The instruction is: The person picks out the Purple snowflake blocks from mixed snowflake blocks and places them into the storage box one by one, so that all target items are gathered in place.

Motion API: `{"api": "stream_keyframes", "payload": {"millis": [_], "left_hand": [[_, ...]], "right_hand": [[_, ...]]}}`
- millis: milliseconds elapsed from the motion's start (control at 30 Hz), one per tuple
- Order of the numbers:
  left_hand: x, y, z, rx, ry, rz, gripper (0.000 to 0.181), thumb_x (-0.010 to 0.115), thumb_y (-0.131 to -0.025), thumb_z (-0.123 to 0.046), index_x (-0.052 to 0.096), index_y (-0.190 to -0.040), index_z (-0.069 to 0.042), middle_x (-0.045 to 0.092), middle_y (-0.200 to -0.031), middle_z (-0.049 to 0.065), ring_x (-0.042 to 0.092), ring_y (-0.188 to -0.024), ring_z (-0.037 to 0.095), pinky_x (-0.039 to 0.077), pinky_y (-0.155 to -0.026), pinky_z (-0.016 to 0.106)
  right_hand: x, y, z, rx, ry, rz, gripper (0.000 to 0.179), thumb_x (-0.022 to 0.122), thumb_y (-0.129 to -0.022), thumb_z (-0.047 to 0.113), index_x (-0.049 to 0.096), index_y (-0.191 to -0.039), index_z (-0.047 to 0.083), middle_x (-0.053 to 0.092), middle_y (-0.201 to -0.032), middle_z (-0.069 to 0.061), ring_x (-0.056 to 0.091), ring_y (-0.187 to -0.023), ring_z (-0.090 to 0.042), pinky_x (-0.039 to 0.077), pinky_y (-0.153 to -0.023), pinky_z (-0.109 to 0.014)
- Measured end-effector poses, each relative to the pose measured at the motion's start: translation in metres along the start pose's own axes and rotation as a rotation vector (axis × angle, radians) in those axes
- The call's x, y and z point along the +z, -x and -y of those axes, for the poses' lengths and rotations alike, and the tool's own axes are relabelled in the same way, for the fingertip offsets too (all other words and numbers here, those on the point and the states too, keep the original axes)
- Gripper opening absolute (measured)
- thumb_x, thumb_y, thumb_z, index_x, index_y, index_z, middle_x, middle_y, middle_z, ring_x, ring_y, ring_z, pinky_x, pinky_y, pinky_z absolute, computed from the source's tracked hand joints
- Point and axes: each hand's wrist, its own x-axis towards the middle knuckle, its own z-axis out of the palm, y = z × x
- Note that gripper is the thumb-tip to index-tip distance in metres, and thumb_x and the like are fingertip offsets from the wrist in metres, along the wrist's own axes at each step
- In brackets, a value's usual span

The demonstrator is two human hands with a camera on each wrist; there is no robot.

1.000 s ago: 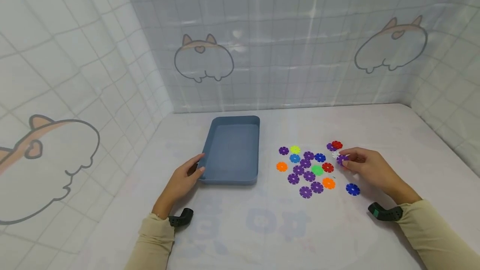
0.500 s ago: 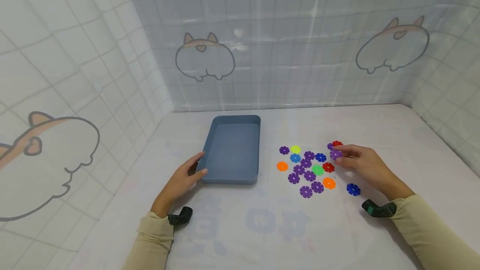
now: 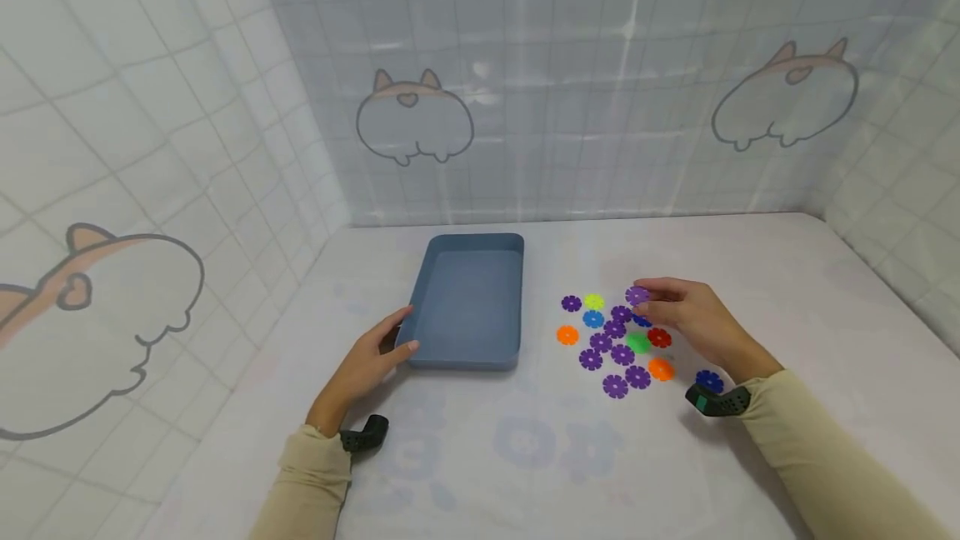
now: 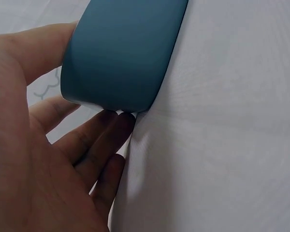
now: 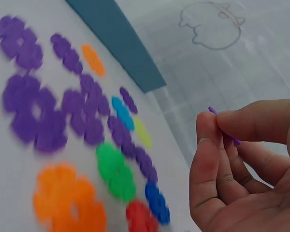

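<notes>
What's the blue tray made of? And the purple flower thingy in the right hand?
The blue tray is probably plastic with a dull, smooth finish: its colour is even and its corners rounded. The purple piece in the right hand looks like smooth plastic too: thin edge-on and evenly coloured.

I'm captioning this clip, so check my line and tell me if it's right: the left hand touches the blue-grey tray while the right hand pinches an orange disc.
Wrong colour: the right hand pinches a purple disc, as the head view shows. The left hand does touch the blue-grey tray.
</notes>
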Motion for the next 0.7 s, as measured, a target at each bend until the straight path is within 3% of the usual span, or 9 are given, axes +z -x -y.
{"api": "stream_keyframes", "payload": {"millis": [367,700], "left_hand": [[0.001,0.0,0.0,0.016,-0.014,0.003,0.072,0.063,-0.098,-0.045,0.033,-0.159,-0.018,0.029,-0.162,0.012,0.032,-0.145,0.036,0.032,-0.114,0.053],[0.0,0.003,0.001,0.004,0.003,-0.002,0.074,0.064,-0.098,-0.044,0.031,-0.159,-0.02,0.028,-0.162,0.013,0.033,-0.144,0.038,0.032,-0.113,0.055]], "right_hand": [[0.029,-0.016,0.014,0.004,-0.075,0.036,0.049,0.068,-0.097,0.024,0.056,-0.143,0.011,0.057,-0.135,-0.016,0.055,-0.123,-0.034,0.043,-0.107,-0.052],[0.051,-0.037,0.031,-0.031,-0.18,0.114,0.046,0.061,-0.1,0.015,0.054,-0.144,0.005,0.063,-0.126,-0.019,0.059,-0.122,-0.037,0.041,-0.109,-0.049]]}}
